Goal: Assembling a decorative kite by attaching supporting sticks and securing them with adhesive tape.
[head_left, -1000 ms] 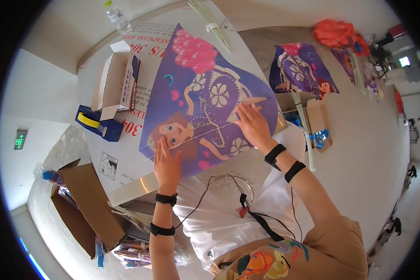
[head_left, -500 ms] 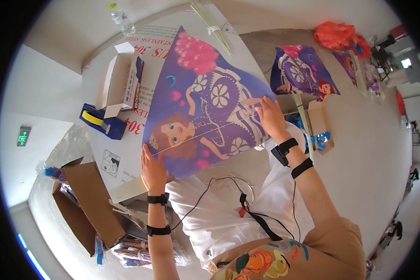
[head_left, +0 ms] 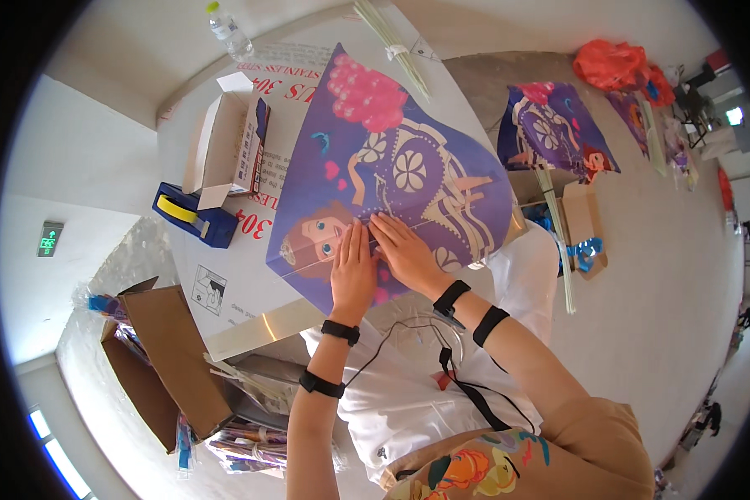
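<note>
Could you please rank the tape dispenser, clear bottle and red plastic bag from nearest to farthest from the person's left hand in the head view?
1. Tape dispenser: to the left of the left hand.
2. Clear bottle: toward the upper left.
3. Red plastic bag: toward the upper right.

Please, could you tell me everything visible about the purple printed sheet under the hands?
The purple sheet is large, with a pointed far corner, and looks thin and smooth, like film or fabric. It shows a pink cluster, small hearts and a figure in a white-patterned dress. A pale, straight line crosses it; crease or cord, I cannot tell. It lies spread on the white board; the left grip and right grip touch it side by side.
</note>
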